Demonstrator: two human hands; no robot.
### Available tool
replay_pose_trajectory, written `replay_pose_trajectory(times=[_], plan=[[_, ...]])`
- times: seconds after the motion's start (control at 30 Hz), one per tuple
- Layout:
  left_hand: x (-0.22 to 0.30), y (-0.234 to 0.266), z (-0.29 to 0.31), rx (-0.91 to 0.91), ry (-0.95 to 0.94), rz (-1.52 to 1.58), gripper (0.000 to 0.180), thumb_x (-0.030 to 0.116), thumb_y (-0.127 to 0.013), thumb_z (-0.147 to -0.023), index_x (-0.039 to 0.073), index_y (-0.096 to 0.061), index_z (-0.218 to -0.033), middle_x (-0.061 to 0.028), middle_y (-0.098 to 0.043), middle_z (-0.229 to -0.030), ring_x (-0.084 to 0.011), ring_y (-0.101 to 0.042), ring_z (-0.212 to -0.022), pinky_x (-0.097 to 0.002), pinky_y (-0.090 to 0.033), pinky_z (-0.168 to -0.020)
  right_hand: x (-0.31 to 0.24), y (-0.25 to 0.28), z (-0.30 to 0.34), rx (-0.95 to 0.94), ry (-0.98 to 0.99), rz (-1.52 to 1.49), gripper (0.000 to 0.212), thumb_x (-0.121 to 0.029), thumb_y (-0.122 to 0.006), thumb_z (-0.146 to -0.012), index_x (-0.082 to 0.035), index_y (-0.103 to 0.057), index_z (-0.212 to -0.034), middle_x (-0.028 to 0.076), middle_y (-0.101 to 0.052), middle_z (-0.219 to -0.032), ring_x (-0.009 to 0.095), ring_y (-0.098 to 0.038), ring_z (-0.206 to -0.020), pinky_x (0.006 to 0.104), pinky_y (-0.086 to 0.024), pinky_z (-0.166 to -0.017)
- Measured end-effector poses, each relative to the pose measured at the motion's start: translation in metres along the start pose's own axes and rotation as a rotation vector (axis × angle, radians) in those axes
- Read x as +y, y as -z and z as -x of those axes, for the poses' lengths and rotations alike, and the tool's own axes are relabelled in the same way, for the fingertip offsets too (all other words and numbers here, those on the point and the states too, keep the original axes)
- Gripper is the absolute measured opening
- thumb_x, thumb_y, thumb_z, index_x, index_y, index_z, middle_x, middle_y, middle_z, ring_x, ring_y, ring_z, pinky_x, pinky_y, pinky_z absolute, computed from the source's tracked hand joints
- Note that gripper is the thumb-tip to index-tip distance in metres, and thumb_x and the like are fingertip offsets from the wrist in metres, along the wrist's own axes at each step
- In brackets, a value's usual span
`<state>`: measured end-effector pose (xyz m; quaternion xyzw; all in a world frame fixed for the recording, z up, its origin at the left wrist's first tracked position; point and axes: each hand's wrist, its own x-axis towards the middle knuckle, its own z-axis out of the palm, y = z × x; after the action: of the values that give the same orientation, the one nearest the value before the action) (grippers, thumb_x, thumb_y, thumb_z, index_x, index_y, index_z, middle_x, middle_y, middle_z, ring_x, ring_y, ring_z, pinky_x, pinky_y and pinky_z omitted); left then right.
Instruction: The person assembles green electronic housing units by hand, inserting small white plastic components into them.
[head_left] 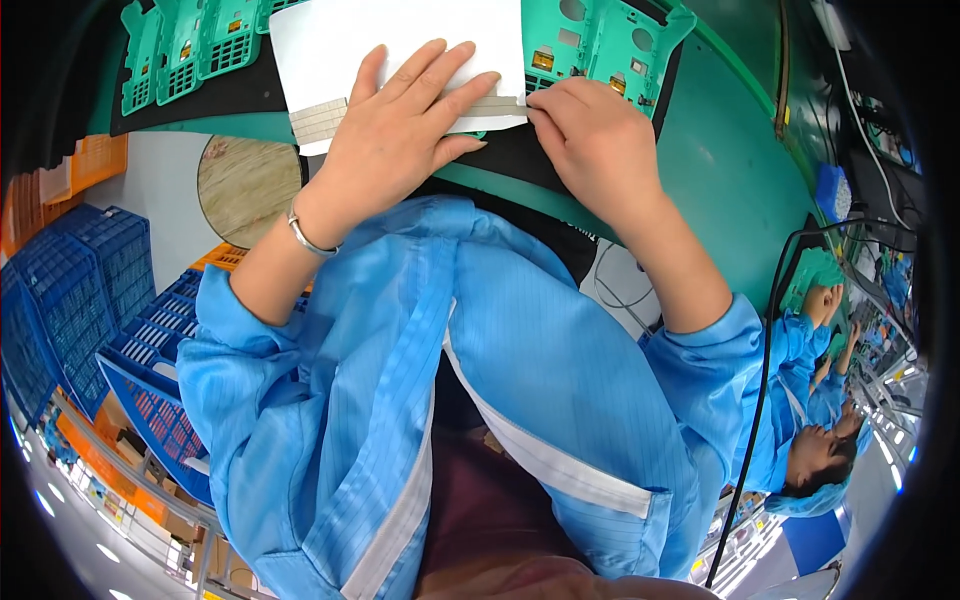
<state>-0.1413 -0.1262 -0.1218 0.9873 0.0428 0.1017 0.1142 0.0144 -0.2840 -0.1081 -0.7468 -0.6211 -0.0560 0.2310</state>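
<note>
Upper middle of the frame, a white sheet [320, 50] lies over the counter [740, 160]; the left hand [395, 130] presses it, grip spread wide

Right of it, the right hand [603, 140] has a narrow grip, pinching a grey strip [503, 104] at the sheet's lower edge
</note>
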Motion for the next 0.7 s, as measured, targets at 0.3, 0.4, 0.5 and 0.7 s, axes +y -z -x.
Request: replay_pose_trajectory(times=[0.3, 0.4, 0.5, 0.7], plan=[[-0.010, 0.002, 0.006, -0.006, 0.021, 0.006, 0.065, 0.041, -0.063, -0.080, 0.023, -0.042, -0.138, -0.0043, -0.036, -0.145, -0.0239, -0.033, -0.133, -0.0478, -0.020, -0.108, -0.001, 0.000, -0.014, -0.057, 0.010, -0.027, 0.006, -0.011, -0.066, -0.077, -0.007, -0.065, -0.082, 0.004, -0.061, -0.077, 0.022, -0.062, -0.073, 0.0345, -0.050, -0.059], [-0.011, 0.001, 0.005, -0.001, 0.014, 0.008, 0.066, 0.042, -0.064, -0.079, 0.023, -0.042, -0.138, -0.0042, -0.037, -0.145, -0.0241, -0.034, -0.133, -0.0478, -0.020, -0.108, 0.000, 0.001, -0.020, -0.061, 0.006, -0.034, 0.006, -0.013, -0.065, -0.077, -0.008, -0.065, -0.081, 0.005, -0.060, -0.075, 0.023, -0.062, -0.071, 0.0349, -0.050, -0.058], [-0.012, -0.001, 0.005, 0.003, 0.009, 0.009, 0.067, 0.042, -0.064, -0.078, 0.023, -0.042, -0.138, -0.0042, -0.037, -0.145, -0.0243, -0.035, -0.132, -0.0479, -0.021, -0.107, 0.005, -0.003, -0.024, -0.158, 0.035, -0.013, 0.007, -0.014, -0.064, -0.078, -0.008, -0.065, -0.081, 0.005, -0.059, -0.074, 0.024, -0.062, -0.071, 0.0362, -0.050, -0.058], [-0.012, 0.001, 0.005, 0.008, 0.013, -0.006, 0.065, 0.043, -0.063, -0.079, 0.024, -0.043, -0.138, -0.0045, -0.038, -0.144, -0.0247, -0.036, -0.131, -0.0483, -0.022, -0.106, 0.012, 0.006, -0.034, -0.229, -0.027, -0.018, 0.007, -0.015, -0.062, -0.079, -0.009, -0.065, -0.082, 0.005, -0.062, -0.078, 0.025, -0.062, -0.073, 0.0389, -0.050, -0.063]])
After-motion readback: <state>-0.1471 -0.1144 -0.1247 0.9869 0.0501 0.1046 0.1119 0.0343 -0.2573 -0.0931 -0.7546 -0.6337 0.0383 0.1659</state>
